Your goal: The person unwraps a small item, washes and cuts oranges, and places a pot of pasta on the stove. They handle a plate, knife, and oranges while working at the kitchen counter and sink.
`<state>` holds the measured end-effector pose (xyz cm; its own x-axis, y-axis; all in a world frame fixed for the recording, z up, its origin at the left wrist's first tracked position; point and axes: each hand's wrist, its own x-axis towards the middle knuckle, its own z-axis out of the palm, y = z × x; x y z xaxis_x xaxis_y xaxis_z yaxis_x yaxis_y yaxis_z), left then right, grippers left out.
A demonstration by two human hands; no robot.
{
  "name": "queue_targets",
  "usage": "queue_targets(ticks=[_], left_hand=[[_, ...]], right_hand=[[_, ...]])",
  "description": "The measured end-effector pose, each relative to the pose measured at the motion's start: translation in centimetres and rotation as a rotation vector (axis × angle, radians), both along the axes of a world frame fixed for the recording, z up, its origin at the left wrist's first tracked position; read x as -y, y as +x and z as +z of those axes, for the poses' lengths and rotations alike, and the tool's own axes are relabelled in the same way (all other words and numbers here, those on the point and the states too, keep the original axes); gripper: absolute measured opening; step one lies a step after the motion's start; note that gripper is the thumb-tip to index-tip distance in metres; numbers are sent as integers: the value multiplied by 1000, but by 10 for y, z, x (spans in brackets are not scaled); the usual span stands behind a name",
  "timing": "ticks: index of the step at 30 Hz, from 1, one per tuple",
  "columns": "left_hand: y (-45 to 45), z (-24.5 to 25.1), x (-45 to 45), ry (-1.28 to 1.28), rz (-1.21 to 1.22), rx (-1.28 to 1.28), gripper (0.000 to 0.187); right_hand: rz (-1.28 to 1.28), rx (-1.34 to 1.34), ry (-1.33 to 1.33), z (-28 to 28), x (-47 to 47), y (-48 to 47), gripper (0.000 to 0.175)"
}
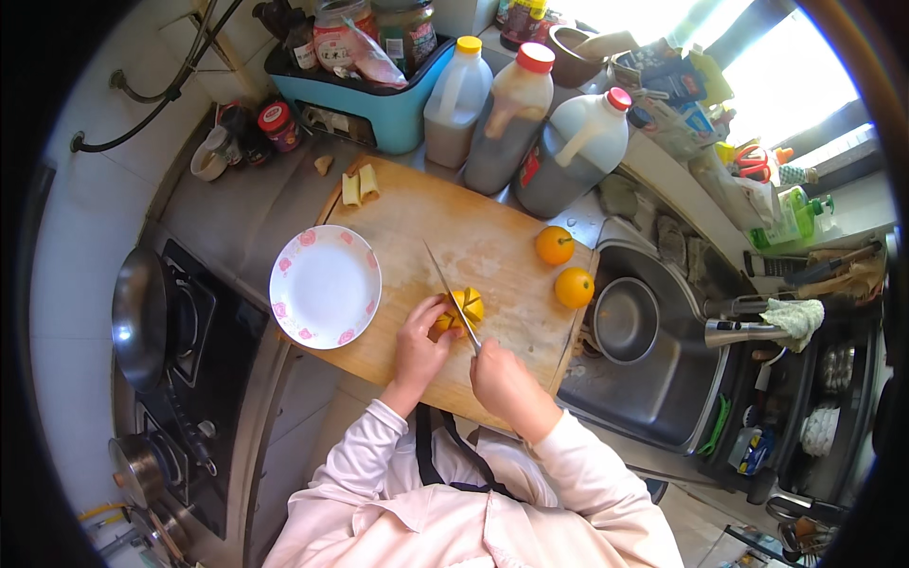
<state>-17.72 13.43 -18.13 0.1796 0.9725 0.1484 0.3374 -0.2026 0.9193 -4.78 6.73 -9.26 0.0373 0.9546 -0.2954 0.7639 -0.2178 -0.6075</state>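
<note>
My right hand (501, 376) grips the handle of a kitchen knife (447, 280), whose blade lies across an orange (471, 304) on the wooden cutting board (398, 263). Several dark cut lines show in the orange's top. From the left side, my left hand (424, 341) steadies this fruit with fingers and thumb. Two whole oranges, a rear one (554, 245) and a nearer one (574, 287), rest at the board's right edge. A white plate with pink flowers (325, 284) sits on the left part of the board. Whatever is under the blade is hidden.
Two pale yellow pieces (360, 186) lie at the board's back left corner. Behind stand large plastic jugs (572, 153) and a blue bin of jars (405, 110). A sink (675, 387) with a metal bowl (626, 321) is right; a gas stove (220, 397) is left.
</note>
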Motion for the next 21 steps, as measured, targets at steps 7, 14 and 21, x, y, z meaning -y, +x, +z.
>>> queue_targets(ticks=[7, 14, 21], left_hand=[[-4, 3, 1, -67, 9, 9, 35], [5, 2, 2, -25, -34, -12, 36], [-3, 2, 4, -45, 21, 2, 40]], right_hand=[[20, 71, -190, 24, 31, 13, 19], [-11, -46, 108, -18, 0, 7, 20], [33, 50, -193, 10, 33, 10, 19]])
